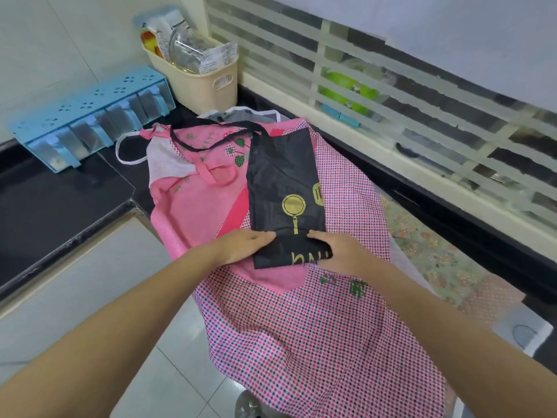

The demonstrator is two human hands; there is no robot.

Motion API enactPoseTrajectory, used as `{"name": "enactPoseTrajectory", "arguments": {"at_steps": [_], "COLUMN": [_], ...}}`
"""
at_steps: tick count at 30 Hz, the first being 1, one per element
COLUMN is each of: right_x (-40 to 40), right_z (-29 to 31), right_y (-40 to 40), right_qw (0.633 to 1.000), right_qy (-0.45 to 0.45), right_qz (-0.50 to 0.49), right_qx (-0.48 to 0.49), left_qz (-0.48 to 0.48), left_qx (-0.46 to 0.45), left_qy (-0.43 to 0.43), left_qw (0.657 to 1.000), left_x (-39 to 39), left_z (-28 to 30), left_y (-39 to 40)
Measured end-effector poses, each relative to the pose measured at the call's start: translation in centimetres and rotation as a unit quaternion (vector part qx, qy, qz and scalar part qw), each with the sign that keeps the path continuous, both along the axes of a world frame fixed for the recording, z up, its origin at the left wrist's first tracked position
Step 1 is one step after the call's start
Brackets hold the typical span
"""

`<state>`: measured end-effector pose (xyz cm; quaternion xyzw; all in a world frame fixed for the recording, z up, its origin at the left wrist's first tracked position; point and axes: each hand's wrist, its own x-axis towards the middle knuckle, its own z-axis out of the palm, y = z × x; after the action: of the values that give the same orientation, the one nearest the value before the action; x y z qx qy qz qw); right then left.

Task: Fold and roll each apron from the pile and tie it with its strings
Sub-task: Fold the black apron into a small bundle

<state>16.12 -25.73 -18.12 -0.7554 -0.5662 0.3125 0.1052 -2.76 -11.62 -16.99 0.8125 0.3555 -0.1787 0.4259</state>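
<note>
Hands in view numbered two. One black apron [286, 188], folded into a long strip, lay on a pile of at least three pink aprons [301, 327] on the black counter [45, 206]. Left hand [244, 245] and right hand [334, 248] each held the strip's near end, fingers curled over its rolled edge, the gold pan print just beyond the fingertips. Its black strings [193, 144] trailed at the far end.
</note>
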Motion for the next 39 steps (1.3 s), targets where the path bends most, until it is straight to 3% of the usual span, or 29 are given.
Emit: {"name": "enactPoseTrajectory", "arguments": {"at_steps": [3,5,8,13,18,20,22,25,27,32,37,39], "right_x": [1.3,1.6,1.4,1.0,1.0,1.1,0.9,0.4,0.5,0.3,-0.6,-1.3], "right_z": [1.0,1.4,1.2,0.0,-0.1,0.2,0.7,1.2,1.2,0.5,0.5,0.7], "right_y": [1.6,2.8,4.4,5.9,6.8,7.1,7.0,6.3,6.2,6.4,7.3,7.9], "right_qw": [0.976,0.94,0.934,0.955,0.962,0.953,0.924,0.868,0.849,0.947,0.95,0.938], "right_qy": [0.149,0.231,0.205,0.066,-0.011,0.037,0.143,0.273,0.299,0.031,-0.045,-0.071], "right_qz": [-0.161,-0.251,-0.294,-0.288,-0.264,-0.291,-0.345,-0.401,-0.421,-0.303,-0.286,-0.328], "right_qx": [-0.002,-0.005,-0.006,-0.019,-0.063,-0.072,-0.078,-0.102,-0.109,-0.102,-0.116,-0.091], "left_qz": [0.139,0.227,0.28,0.252,0.26,0.267,0.282,0.24,0.206,0.17,0.126,0.107], "left_qx": [-0.069,-0.157,-0.207,-0.021,-0.017,0.033,0.078,0.147,0.167,0.131,0.072,0.057], "left_qy": [-0.063,-0.127,-0.17,-0.077,-0.011,-0.012,-0.018,0.019,0.029,0.0,-0.018,-0.03], "left_qw": [0.986,0.953,0.922,0.964,0.965,0.963,0.956,0.959,0.964,0.977,0.989,0.992], "left_x": [0.1,0.3,0.8,1.9,3.4,4.3,5.3,6.4,6.6,6.3,6.1,6.1], "left_z": [0.3,0.6,0.3,-2.0,-2.3,-2.3,-2.3,-2.2,-2.0,-1.5,-1.1,-1.0], "left_y": [0.9,1.0,1.5,3.1,4.4,5.1,5.5,5.8,6.1,7.4,9.4,10.4]}}
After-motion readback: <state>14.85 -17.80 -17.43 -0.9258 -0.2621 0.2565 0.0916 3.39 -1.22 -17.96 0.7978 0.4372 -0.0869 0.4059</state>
